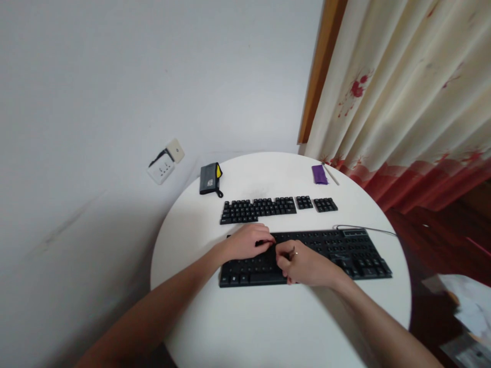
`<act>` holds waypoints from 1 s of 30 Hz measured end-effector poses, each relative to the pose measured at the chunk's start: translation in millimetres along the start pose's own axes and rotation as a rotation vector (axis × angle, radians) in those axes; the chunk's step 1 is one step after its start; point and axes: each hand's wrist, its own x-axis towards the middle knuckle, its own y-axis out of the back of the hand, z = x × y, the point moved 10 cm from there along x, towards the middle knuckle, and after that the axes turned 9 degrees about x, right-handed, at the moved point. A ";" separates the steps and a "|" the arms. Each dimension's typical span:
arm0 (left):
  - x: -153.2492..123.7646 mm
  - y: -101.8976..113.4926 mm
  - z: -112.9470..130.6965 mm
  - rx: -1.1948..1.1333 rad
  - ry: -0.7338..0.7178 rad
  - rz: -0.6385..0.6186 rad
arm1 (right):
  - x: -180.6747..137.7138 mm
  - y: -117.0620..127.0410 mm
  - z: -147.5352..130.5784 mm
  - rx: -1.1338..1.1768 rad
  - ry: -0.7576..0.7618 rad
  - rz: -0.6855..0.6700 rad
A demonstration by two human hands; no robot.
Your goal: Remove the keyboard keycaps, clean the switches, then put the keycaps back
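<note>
- We saw the keyboard on the table, just below and right of the frame's centre, with dark, bare spots among its keys.
- Our left hand lay over its left part, fingers bent and tips down near the middle; we could not tell whether they pinched anything.
- Our right hand was curled just beside it, with a small shiny bit at the fingers, a ring or a tool's end; its fingertips were hidden, so we could not tell whether they gripped anything.
- With both hands so close, we judged that one could bump the other and make the fingers slip or press unevenly.
- Our hands covered the spot between them, so a small part there could have been set crooked or missed unseen.
- The loose keys lay in rows above the keyboard, near our left hand; a careless sweep of the knuckles might have scattered them and muddled their order.
- The cord ran to the table's right edge; a snag there could have dragged the keyboard askew.
- The pouch at upper left and the cloth at upper right lay well apart from our hands and posed little risk.
</note>
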 end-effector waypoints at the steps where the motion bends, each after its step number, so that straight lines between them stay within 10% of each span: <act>1: 0.0 -0.1 0.2 0.006 -0.003 0.000 | 2.2 -0.9 9.3 0.110 -0.052 -0.034; 8: 0.3 5.7 1.3 -0.020 -0.001 0.041 | 14.1 4.6 18.8 0.474 -0.097 -0.081; 16: -7.9 29.8 -16.1 -0.194 0.109 0.339 | 14.9 42.2 -18.7 0.422 0.285 0.245; 30: -8.4 34.4 -13.7 -0.138 0.091 0.423 | 22.9 52.4 -1.9 0.440 0.282 0.481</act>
